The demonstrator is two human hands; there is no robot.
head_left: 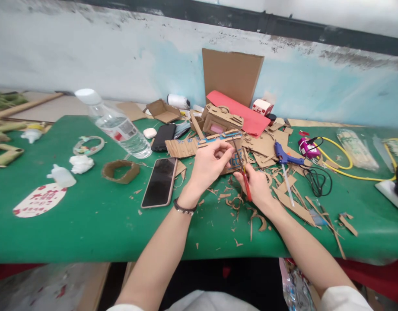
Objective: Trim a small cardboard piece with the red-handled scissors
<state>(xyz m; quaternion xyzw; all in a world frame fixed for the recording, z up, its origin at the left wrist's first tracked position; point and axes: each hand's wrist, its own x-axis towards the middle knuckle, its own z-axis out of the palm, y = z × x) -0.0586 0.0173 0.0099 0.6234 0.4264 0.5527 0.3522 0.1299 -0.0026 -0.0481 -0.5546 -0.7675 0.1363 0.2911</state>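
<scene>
My left hand (213, 162), with a dark bracelet on its wrist, has its fingers bent together in front of a blue-printed cardboard piece (224, 137); whatever it pinches is too small to name. My right hand (255, 183) holds red-handled scissors (246, 185), whose dark blades point up and away beside my left fingertips. Just behind both hands, a brown cardboard camera shape (222, 120) rests on the pile. Corrugated cardboard (182, 147) lies to the left of my left hand. Curled cardboard scraps (234, 203) are scattered beneath my hands.
A phone (160, 182), a cardboard ring (120, 171) and a tilted water bottle (121, 129) are on the left. To the right lie a blue glue gun (288, 154), a purple adapter (309, 148) and a yellow cable (344, 169). Red paper (239, 113) leans behind.
</scene>
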